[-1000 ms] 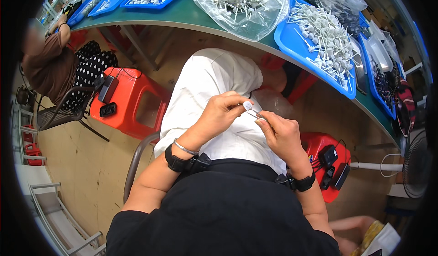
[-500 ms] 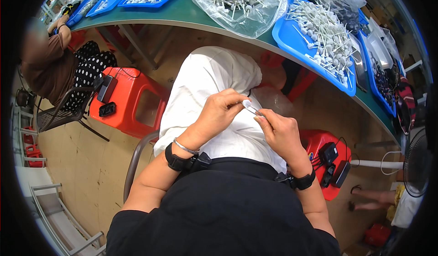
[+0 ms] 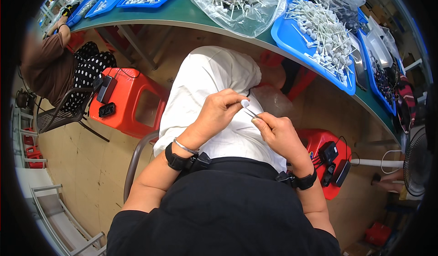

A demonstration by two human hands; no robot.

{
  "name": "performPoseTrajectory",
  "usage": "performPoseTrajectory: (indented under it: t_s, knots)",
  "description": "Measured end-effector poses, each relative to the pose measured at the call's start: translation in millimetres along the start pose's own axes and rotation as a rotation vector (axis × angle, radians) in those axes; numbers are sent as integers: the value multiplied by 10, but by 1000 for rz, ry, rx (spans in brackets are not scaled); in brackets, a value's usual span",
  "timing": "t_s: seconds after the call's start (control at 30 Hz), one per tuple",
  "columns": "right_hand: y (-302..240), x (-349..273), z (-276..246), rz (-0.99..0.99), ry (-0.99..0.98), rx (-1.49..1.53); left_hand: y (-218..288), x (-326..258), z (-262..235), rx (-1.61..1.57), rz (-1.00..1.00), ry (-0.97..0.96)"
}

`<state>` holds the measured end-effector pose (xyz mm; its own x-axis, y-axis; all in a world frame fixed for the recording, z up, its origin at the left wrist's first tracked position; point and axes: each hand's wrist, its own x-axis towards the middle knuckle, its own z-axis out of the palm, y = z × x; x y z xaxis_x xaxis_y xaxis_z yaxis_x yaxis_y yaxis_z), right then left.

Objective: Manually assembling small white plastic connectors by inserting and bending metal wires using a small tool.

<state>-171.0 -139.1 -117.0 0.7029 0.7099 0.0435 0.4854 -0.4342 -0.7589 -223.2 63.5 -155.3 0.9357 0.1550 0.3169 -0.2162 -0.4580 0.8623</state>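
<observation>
My left hand (image 3: 218, 113) is closed in a pinch on a small white round-headed piece (image 3: 245, 103), held above my lap. Between the thumb and fingers of my right hand (image 3: 279, 131) is a slim pair of metal tweezers (image 3: 252, 115). Its tips point at the white piece, just below its head, and look slightly apart from it. The fingertips partly cover both things. Many similar white-headed pieces with thin stems fill a blue tray (image 3: 284, 30) on the table, and more lie in a clear plastic bag (image 3: 197, 1).
The green table (image 3: 178, 15) curves across the top, with more blue trays (image 3: 102, 5) at its left. Red stools (image 3: 119, 101) with black devices stand on either side of me. A co-worker (image 3: 50, 68) sits at the left. A fan (image 3: 417, 162) stands at the right.
My right hand has drawn the tweezers slightly back, and their tips are farther from the white head. My left hand stays nearly still. The legs at the far right have shifted.
</observation>
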Motion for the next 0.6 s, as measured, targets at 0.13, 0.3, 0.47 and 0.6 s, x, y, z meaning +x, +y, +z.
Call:
performPoseTrajectory:
  t_s: [0.13,0.3,0.47,0.6]
  knots:
    - [63,-4,-3,-12,35,39,-7,5,3,-30,-44,-27]
    - [40,-10,-51,-29,-11,20,-46,0,23,-397,-255,-92]
    - [41,-11,-15,8,17,112,-36,10,14,-457,-297,-137]
    - [47,-4,-13,21,0,115,-55,10,36,-453,-264,-143]
